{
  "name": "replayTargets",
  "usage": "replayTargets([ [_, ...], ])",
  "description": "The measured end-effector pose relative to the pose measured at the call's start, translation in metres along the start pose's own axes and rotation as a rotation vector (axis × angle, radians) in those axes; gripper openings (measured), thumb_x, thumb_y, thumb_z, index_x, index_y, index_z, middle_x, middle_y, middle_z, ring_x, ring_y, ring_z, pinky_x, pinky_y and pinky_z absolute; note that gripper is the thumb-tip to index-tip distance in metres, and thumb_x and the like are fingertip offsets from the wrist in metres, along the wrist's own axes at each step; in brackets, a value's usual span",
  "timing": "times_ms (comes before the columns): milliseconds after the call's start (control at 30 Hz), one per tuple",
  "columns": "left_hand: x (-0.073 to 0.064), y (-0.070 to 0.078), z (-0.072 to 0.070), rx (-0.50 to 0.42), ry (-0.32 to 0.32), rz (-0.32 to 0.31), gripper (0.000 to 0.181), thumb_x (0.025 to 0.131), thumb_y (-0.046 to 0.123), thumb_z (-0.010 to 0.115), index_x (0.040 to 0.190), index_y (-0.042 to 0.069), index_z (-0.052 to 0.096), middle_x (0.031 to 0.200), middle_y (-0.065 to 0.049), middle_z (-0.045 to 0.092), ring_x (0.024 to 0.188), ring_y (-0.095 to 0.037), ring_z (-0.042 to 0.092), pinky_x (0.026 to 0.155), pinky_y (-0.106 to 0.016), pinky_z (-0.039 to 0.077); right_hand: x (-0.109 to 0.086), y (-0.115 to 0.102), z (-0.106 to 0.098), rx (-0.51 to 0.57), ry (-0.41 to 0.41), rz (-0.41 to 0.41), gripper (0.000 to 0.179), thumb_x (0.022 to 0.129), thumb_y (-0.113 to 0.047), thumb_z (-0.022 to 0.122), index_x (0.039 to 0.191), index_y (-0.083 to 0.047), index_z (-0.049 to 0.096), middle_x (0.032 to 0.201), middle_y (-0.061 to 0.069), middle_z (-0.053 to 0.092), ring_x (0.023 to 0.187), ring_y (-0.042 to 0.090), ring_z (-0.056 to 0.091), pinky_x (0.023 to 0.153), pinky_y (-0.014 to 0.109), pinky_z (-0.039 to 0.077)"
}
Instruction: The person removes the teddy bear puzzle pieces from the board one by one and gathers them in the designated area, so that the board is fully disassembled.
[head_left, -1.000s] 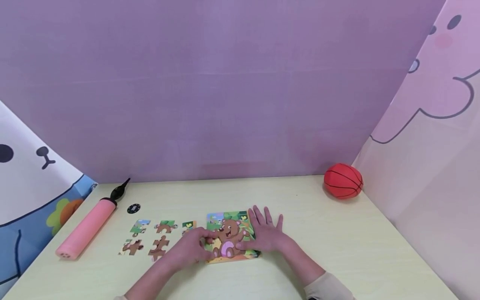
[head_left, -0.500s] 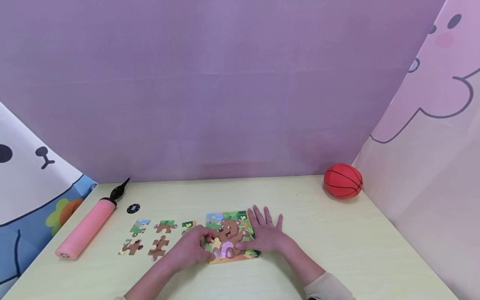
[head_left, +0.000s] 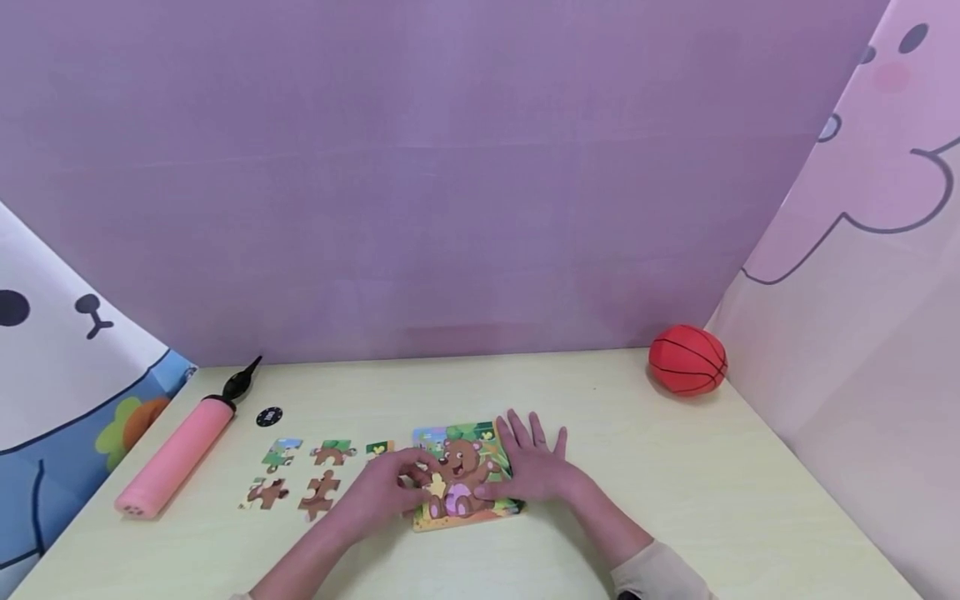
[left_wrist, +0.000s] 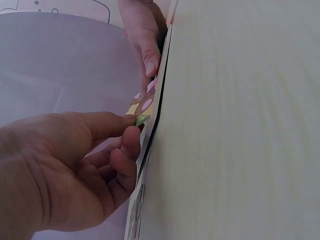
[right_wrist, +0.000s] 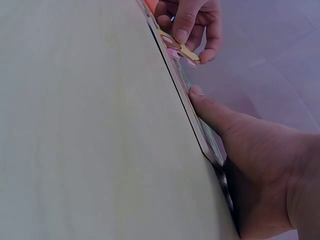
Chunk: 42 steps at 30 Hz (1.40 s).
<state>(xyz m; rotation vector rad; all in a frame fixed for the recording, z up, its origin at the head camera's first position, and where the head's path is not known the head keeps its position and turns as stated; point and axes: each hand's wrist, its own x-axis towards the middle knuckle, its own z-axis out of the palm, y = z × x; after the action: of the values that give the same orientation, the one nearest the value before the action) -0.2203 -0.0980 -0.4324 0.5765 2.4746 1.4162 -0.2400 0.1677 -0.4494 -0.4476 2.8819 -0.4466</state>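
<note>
A bear jigsaw puzzle (head_left: 468, 512) in a square board lies flat on the table. Between thumb and fingertips, my left hand (head_left: 386, 492) pinches a jigsaw puzzle piece (right_wrist: 186, 53) with yellow and brown on it, at the puzzle's left side. In the right wrist view this piece tilts up from the board's surface. My right hand (head_left: 536, 471) rests with spread fingers over the puzzle's right edge, its thumb lying on the picture. The left wrist view shows the piece from the side, below my right thumb (left_wrist: 151, 64).
Several loose pieces lie left of the puzzle, among them a brown one (head_left: 318, 493) and a green-and-blue one (head_left: 282, 452). Farther left are a black round chip (head_left: 269, 417) and a pink hand pump (head_left: 176, 458). A red ball (head_left: 687, 360) sits at the back right.
My left thumb has risen a little from the puzzle's lower left corner, and the pinched piece has tilted up. My right hand has stayed in place.
</note>
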Motion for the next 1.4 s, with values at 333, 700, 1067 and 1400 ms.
replayTargets([
  [333, -0.001, -0.001, 0.002, -0.026, 0.017, 0.008, 0.029, 0.085, -0.002, 0.074, 0.111, 0.009, 0.069, 0.093, -0.006, 0.063, 0.074, -0.02, 0.061, 0.06, -0.031, 0.055, -0.001, 0.004, -0.005, 0.047, -0.031, -0.017, 0.122, 0.077, -0.076, 0.067, 0.162, -0.009, 0.013, 0.168, 0.015, 0.0, 0.151, 0.045, -0.007, 0.106, 0.078, -0.008],
  [700, -0.004, -0.002, -0.007, -0.105, 0.04, -0.055, 0.027, 0.09, 0.001, 0.071, 0.116, 0.008, 0.068, 0.094, -0.007, 0.064, 0.069, -0.024, 0.063, 0.055, -0.032, 0.055, -0.001, 0.004, -0.004, 0.036, -0.019, -0.013, 0.121, 0.078, -0.076, 0.067, 0.162, -0.009, 0.013, 0.168, 0.015, 0.002, 0.151, 0.045, -0.005, 0.106, 0.078, -0.007],
  [1067, -0.015, -0.017, -0.029, -0.142, -0.024, -0.063, 0.029, 0.092, 0.011, 0.072, 0.121, 0.007, 0.065, 0.094, -0.008, 0.067, 0.069, -0.022, 0.061, 0.053, -0.025, 0.048, -0.001, 0.002, -0.004, 0.023, -0.012, -0.028, 0.119, 0.079, -0.077, 0.065, 0.162, -0.009, 0.013, 0.168, 0.015, 0.002, 0.151, 0.046, -0.004, 0.106, 0.079, -0.005],
  [1400, -0.033, -0.028, -0.051, -0.145, -0.046, -0.098, 0.027, 0.095, 0.011, 0.071, 0.12, 0.006, 0.065, 0.093, -0.009, 0.068, 0.065, -0.019, 0.056, 0.051, -0.026, 0.045, 0.0, 0.004, -0.004, 0.022, -0.006, -0.026, 0.12, 0.078, -0.077, 0.066, 0.162, -0.009, 0.014, 0.168, 0.015, 0.003, 0.151, 0.046, -0.004, 0.106, 0.079, -0.005],
])
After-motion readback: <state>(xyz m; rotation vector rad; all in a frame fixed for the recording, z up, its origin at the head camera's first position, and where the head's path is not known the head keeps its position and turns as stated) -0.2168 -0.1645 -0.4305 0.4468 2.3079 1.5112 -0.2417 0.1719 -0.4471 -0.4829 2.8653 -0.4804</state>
